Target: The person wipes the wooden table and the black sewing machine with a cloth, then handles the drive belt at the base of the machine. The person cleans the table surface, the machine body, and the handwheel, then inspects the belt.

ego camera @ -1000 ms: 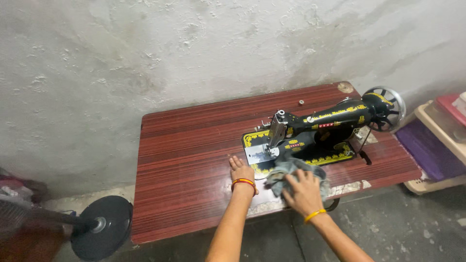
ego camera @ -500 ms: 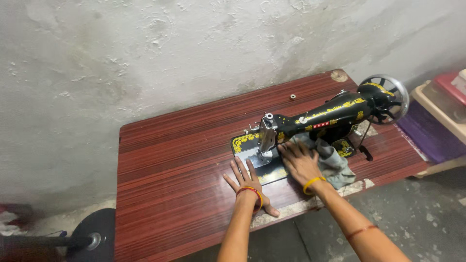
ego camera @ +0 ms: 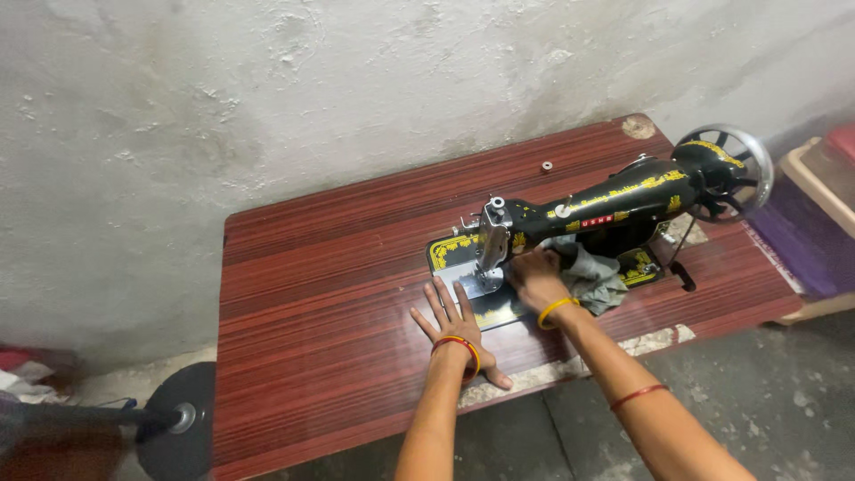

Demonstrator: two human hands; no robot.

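A black sewing machine (ego camera: 614, 203) with yellow decoration stands on a red-brown striped wooden table (ego camera: 329, 276). My left hand (ego camera: 454, 321) lies flat on the table, fingers spread, just left of the machine's bed. My right hand (ego camera: 534, 276) presses a crumpled grey cloth (ego camera: 592, 272) against the machine's bed, under its arm and beside the needle plate (ego camera: 481, 283). Both wrists wear bangles.
A handwheel (ego camera: 726, 169) sits at the machine's right end. A small round metal piece (ego camera: 547, 166) lies near the table's back edge. A rough plaster wall stands behind. A fan base (ego camera: 178, 423) is on the floor at left; plastic bins (ego camera: 815, 223) stand at right.
My right hand has pushed the grey cloth from the table's front edge up onto the machine's bed, under its arm. My left hand has stayed flat, fingers spreading wider.
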